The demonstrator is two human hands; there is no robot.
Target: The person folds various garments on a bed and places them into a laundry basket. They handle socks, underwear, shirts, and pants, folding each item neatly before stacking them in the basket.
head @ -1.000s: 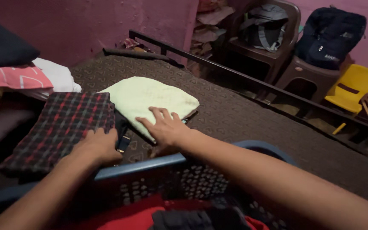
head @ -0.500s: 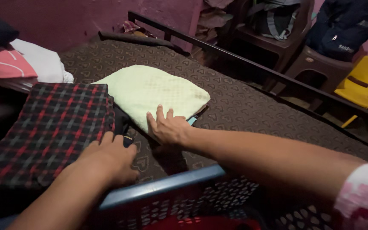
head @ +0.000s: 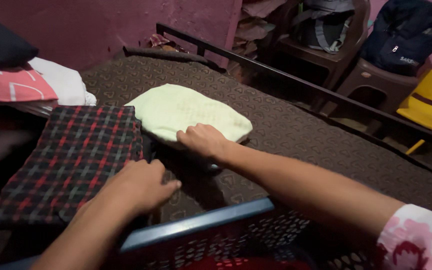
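Step in hand, judged: lifting near edge of pale green towel (head: 191,111) off bed (head: 296,130). Right hand (head: 203,141) fingers curled, gripping that edge. Left hand (head: 138,186) flat, fingers loose, just beside plaid cloth (head: 71,160). Next move calls for steady support beneath.

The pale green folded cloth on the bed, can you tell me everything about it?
The pale green folded cloth looks soft and thick, like a towel, with a faint waffle-like grid texture. It is folded into a rounded, puffy rectangle and lies flat on the brown heart-patterned mattress. Its left edge meets the dark red-checked folded cloth. The right hand grips its near edge, fingers curled in, and something dark shows just beneath that edge.
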